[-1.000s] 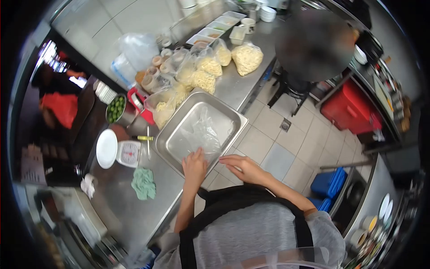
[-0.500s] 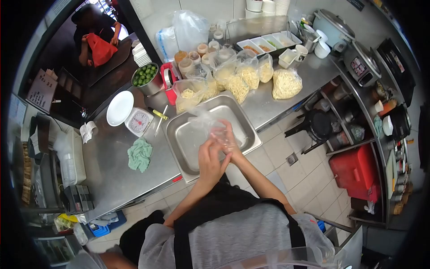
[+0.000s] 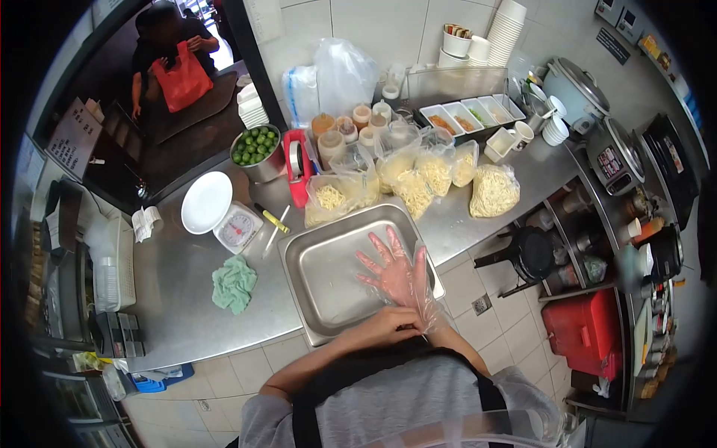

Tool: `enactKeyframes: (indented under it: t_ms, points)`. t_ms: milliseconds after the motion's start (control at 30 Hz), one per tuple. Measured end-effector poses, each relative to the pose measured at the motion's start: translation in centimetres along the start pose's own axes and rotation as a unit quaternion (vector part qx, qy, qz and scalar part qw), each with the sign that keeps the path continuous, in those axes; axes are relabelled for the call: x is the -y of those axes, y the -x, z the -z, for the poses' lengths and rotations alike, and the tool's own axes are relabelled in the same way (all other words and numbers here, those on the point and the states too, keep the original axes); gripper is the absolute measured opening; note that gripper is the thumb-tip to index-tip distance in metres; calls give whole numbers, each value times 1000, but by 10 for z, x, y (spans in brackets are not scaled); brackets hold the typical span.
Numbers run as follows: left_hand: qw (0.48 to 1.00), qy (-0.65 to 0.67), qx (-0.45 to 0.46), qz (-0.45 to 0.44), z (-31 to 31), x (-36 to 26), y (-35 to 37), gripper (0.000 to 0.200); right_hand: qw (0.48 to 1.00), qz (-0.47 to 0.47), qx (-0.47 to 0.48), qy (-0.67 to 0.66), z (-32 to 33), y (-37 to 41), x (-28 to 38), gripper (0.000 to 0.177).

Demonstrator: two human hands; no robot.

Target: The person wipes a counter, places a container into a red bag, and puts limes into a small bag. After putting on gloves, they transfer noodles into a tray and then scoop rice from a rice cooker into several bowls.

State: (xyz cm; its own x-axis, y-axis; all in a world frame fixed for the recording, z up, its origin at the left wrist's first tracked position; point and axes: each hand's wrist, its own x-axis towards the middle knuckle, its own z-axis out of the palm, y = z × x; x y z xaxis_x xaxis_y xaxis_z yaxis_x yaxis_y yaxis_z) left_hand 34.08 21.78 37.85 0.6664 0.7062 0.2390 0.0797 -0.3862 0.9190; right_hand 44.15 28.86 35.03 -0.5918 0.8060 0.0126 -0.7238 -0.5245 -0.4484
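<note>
My right hand (image 3: 396, 275) wears a clear plastic glove (image 3: 427, 302), with its fingers spread over the steel pan (image 3: 306, 328). At the right wrist, my left hand (image 3: 392, 325) is bare and pinches the loose cuff of that glove. The rectangular pan sits below both hands on the counter, and its visible bottom is bare metal. Just behind the pan stand several clear bags of noodles (image 3: 413, 193), and another full bag of noodles (image 3: 494, 192) lies to their right.
On the steel counter (image 3: 179, 313) are a green cloth (image 3: 234, 284), a dial scale (image 3: 238, 228), a white plate (image 3: 207, 202), a yellow marker (image 3: 276, 220) and a pot of green limes (image 3: 256, 147). A person beyond the opening handles a red bag (image 3: 183, 81).
The right hand has slid into the plastic glove and spread its fingers. My left hand has moved down to the cuff. The view has shifted, and the other person's red bag has been lifted more open.
</note>
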Motion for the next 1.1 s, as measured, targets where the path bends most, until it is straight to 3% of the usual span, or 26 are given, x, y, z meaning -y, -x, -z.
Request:
enactKeyframes:
  t_ms: [67, 167, 200, 267, 333, 400, 433, 467, 500, 533, 600, 700, 800, 1000, 1100]
  points:
    - [999, -1, 45, -11, 41, 2, -17, 12, 1000, 9, -18, 18, -4, -6, 11, 83]
    - [983, -93, -143, 71, 137, -14, -61, 13, 997, 26, 14, 66, 0, -8, 27, 80]
    - [936, -215, -277, 26, 172, -3, -82, 17, 996, 22, 18, 80, 1, -7, 32, 79]
    - [870, -347, -351, 0, 264, 17, -127, 20, 993, 17, 24, 111, 2, 2, 41, 76]
    - [743, -551, -374, -61, 359, 60, -161, 33, 992, -12, 23, 127, 1, 14, 56, 71]
    - [671, -651, -350, 58, 422, 94, -179, 54, 988, -59, -12, 143, -2, 28, 71, 68]
    - [646, -677, -297, 191, 436, 95, -187, 66, 989, -59, -4, 137, 7, 36, 73, 65]
    - [671, -629, -269, 285, 447, 96, -196, 70, 990, -58, 5, 131, 17, 43, 76, 63]
    - [727, -581, -266, 252, 498, 156, -199, 70, 991, -56, 11, 124, 27, 47, 81, 62]
    - [706, -598, -214, 315, 507, 160, -204, 62, 992, -55, 14, 116, 36, 52, 88, 61]
    - [707, -541, -288, 354, 485, 126, -213, 40, 994, -48, -17, 97, 46, 58, 104, 59]
    - [706, -548, -331, 301, 471, 95, -218, 20, 991, -17, -69, 115, 66, 70, 120, 57]
    - [743, -458, -351, 339, 480, 93, -223, 8, 988, -7, -93, 124, 77, 74, 134, 56]
    - [695, -397, -539, 261, 509, 134, -234, 9, 986, -8, -123, 116, 76, 73, 144, 51]
    - [732, -484, -385, 286, 499, 131, -233, 8, 989, -14, -104, 101, 80, 73, 137, 49]
